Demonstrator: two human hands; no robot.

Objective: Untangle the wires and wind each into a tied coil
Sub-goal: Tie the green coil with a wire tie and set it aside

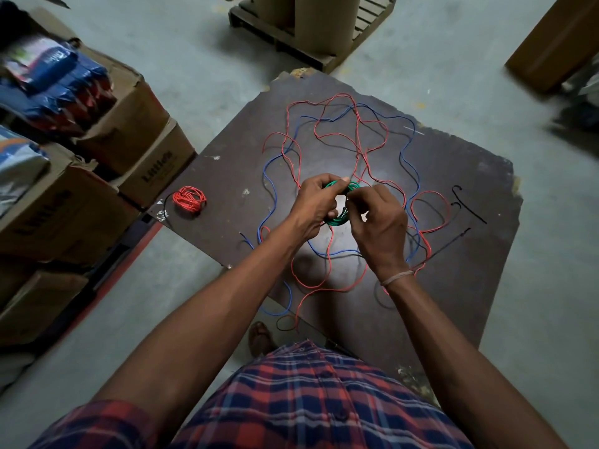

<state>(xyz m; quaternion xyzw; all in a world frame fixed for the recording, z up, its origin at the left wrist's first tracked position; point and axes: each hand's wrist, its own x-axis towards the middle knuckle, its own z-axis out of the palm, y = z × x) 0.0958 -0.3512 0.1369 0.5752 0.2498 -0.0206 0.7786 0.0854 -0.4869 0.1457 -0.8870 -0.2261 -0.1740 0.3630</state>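
Both hands over the middle of the dark board [453, 286]: left hand [316, 209] closed around the green coil [338, 220], right hand [381, 225] pinching at the coil's right edge, fingers curled tight. Loose red wire [337, 136], blue wire [406, 157] and black wire [377, 126] lie tangled across the board around and beyond the hands. Finished red coil [189, 197] sits near the board's left corner, well apart from the tangle; black zip ties [470, 210] near the right edge.

Dark board [207, 176]; red coil [189, 198], loose tangled wires [337, 131], black ties [466, 205]
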